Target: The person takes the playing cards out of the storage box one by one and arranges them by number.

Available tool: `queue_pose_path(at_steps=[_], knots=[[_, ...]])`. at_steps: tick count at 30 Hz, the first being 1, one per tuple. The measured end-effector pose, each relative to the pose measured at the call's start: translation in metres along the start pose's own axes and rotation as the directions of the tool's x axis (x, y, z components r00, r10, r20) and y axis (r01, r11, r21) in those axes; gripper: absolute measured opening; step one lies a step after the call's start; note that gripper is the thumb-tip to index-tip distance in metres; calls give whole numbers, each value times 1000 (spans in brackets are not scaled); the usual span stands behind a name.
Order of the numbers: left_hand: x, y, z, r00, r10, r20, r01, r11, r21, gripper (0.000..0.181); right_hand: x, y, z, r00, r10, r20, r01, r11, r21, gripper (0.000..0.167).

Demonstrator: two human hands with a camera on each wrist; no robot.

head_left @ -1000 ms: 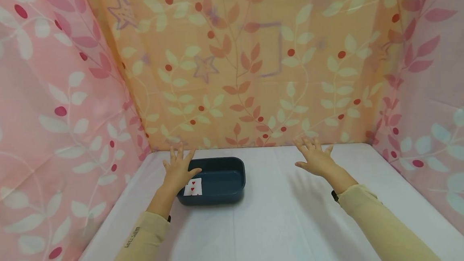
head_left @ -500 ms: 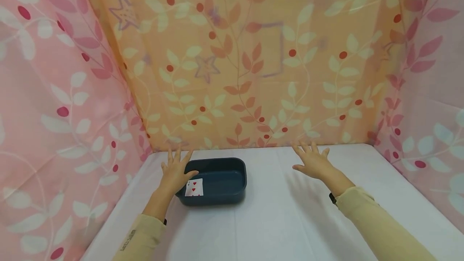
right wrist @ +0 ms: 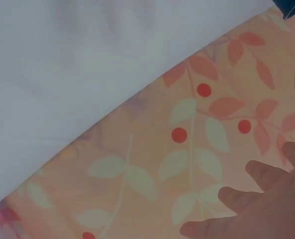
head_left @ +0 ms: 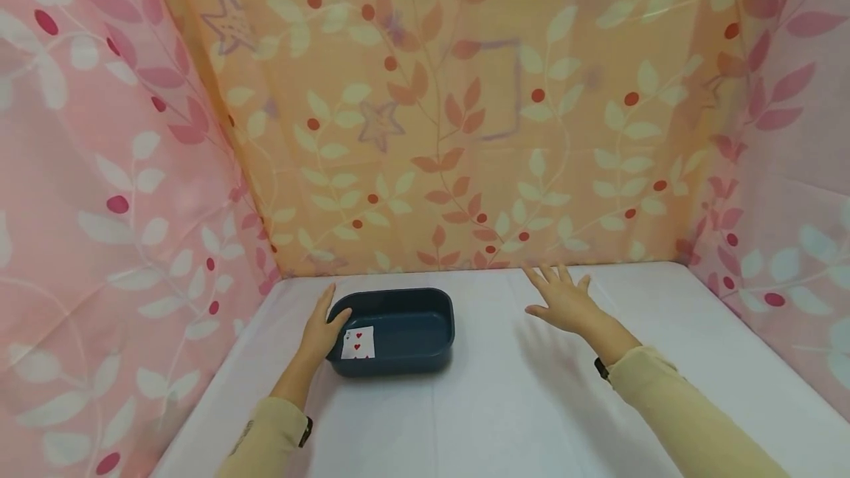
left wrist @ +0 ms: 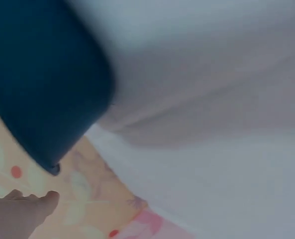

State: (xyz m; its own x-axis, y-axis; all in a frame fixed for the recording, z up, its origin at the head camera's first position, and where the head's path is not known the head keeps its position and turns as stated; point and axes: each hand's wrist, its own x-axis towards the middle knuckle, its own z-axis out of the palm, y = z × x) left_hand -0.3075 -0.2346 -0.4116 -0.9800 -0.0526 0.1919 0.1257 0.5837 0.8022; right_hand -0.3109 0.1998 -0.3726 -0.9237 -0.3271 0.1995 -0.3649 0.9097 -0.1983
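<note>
A dark blue rectangular bin (head_left: 412,364) stands on the white table, left of the middle. Against its left inner side shows a white playing card (head_left: 358,344) with red hearts. My left hand (head_left: 320,332) is at the bin's left end, fingers extended and thumb towards the rim. In the left wrist view a gap shows between that hand (left wrist: 18,214) and the bin's corner (left wrist: 48,89); whether the thumb touches the rim I cannot tell. To the right of the bin, my right hand (head_left: 564,301) hovers over the table with fingers spread, holding nothing.
A white cloth (head_left: 505,419) covers the table. Behind it hangs an orange leaf-patterned curtain (head_left: 438,131). Pink patterned curtains stand along the left side (head_left: 133,264) and the right side (head_left: 790,257).
My left hand has turned and come down from above the bin to its left end, its fingers closer together. The right hand has drifted slightly left, still spread. The bin and card stay put.
</note>
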Motion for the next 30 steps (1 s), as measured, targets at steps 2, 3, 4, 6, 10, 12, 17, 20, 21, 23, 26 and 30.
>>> queue_pose_path(at_steps=[2,3,4,6,10,12,17,20,21,23,26,30], knots=[[2,-10,2,999,-48,-17,47,998,-33,67,2,-4,4,1000,-17,-11,18,1000,17,76],[3,-14,2,997,-72,-26,70,996,-54,67,2,-6,7,1000,-27,-14,28,999,28,76],[4,-19,3,995,-95,-34,92,992,-87,67,3,-7,10,999,-33,-11,34,999,42,76],[6,-25,4,991,-129,-43,120,979,-165,67,5,-11,15,999,-47,-10,48,997,68,77],[11,-34,7,984,-174,-36,154,938,-311,68,8,-18,24,998,-66,-17,67,992,109,76],[13,-37,8,982,-188,-31,165,919,-358,67,10,-21,27,997,-71,-22,73,989,130,76],[16,-44,10,974,-226,-9,196,863,-466,66,13,-31,35,997,-72,3,70,975,210,76],[16,-49,12,970,-243,18,219,835,-505,64,15,-38,41,997,-71,12,65,959,275,76],[16,-50,13,968,-250,28,228,823,-521,63,15,-41,42,997,-74,9,68,953,296,76],[15,-52,14,963,-267,37,243,802,-546,61,17,-46,46,997,-82,-1,78,938,338,76],[15,-50,17,954,-297,27,253,760,-598,59,21,-53,52,994,-102,-27,105,908,406,75],[17,-46,21,946,-326,2,248,717,-652,58,27,-64,62,991,-122,-61,136,867,479,73]])
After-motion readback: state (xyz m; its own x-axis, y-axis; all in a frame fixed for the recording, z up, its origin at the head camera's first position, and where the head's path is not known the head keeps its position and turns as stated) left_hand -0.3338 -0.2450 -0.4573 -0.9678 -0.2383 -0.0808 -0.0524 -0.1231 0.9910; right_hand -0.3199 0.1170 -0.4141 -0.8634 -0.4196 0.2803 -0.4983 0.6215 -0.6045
